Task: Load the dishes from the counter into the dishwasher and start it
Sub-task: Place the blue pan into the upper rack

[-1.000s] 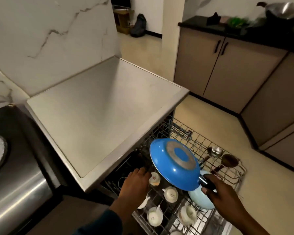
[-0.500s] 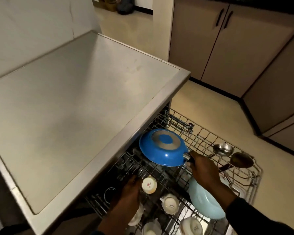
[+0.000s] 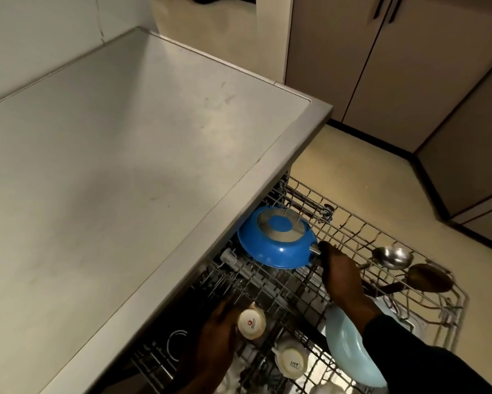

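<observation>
A blue frying pan (image 3: 278, 248) lies upside down on the pulled-out wire rack (image 3: 361, 231) of the dishwasher, close under the counter's edge. My right hand (image 3: 341, 277) grips its handle, which the hand hides. My left hand (image 3: 216, 334) rests low in the rack beside an upturned white cup (image 3: 251, 324) and touches it; its fingers are in shadow. A second white cup (image 3: 291, 362) and a pale blue plate (image 3: 350, 351) stand in the rack near my right forearm.
The steel counter top (image 3: 125, 155) overhangs the rack's left side. A metal ladle (image 3: 392, 257) and a brown spoon (image 3: 429, 278) lie at the rack's right end. Beige cabinet doors (image 3: 381, 58) stand across the floor to the right.
My right hand has carried the pan away from me and lowered it onto the rack under the counter's edge. The view has tilted down and closer. My left hand has hardly moved.
</observation>
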